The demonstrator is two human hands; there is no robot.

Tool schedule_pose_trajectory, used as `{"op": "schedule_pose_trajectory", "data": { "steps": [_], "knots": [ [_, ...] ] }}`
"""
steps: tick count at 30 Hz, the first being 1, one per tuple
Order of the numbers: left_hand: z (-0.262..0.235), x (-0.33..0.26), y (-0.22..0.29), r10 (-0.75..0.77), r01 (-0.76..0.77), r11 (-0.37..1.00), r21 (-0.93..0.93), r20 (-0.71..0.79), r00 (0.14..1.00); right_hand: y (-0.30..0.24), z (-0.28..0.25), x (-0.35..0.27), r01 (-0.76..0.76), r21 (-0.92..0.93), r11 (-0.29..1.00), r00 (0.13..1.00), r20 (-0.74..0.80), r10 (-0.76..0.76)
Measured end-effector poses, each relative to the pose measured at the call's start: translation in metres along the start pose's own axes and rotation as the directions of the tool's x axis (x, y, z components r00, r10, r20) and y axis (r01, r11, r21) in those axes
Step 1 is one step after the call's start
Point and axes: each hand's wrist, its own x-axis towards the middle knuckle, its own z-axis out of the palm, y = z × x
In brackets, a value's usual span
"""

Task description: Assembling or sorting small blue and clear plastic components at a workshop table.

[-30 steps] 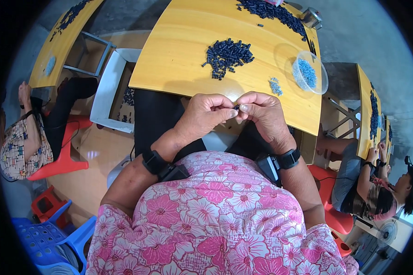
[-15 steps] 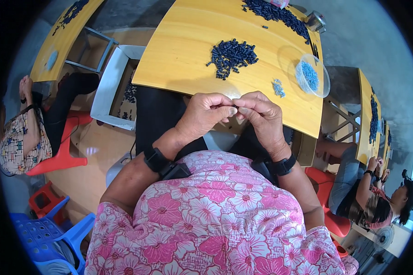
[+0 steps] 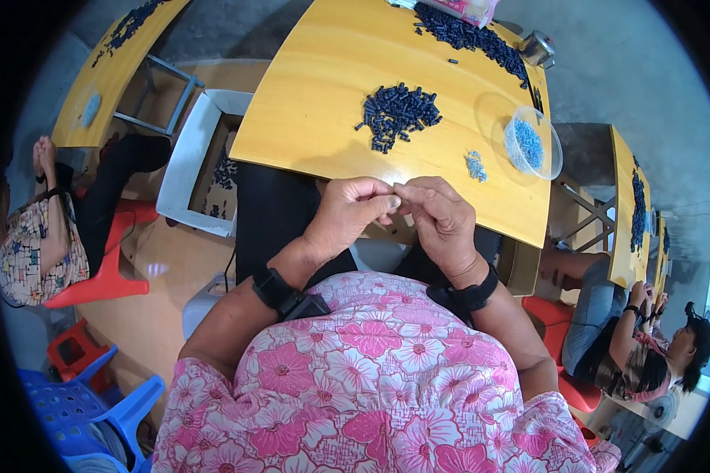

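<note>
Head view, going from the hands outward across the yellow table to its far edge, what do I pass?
Left hand and right hand pinched together → small pale blue bead cluster → pile of dark blue cylindrical pieces → long dark heap at the far edge.

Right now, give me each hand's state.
Left hand: fingers pinched shut; what they grip is too small to tell.
Right hand: fingers curled, meeting the left; contents hidden.
</note>
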Motion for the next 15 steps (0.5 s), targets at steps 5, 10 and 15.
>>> {"op": "schedule_pose_trajectory", "data": {
  "steps": [5, 10, 15],
  "knots": [
    [-0.009, -0.001, 0.002, -0.005, 0.004, 1.000, 0.022, 0.026, 1.000, 0.003, 0.001, 0.006, -0.052, 0.036, 0.998, 0.998, 0.041, 0.051],
    [-0.016, 0.002, -0.004, 0.005, -0.005, 1.000, 0.022, 0.002, 1.000, 0.010, 0.002, 0.024, -0.243, 0.175, 0.954, 0.966, 0.136, 0.221],
    [-0.017, 0.003, -0.005, -0.001, 0.000, 1.000, -0.022, -0.033, 0.999, 0.034, 0.004, 0.048, -0.225, -0.141, 0.964, 0.973, 0.027, 0.231]
  ]
}}
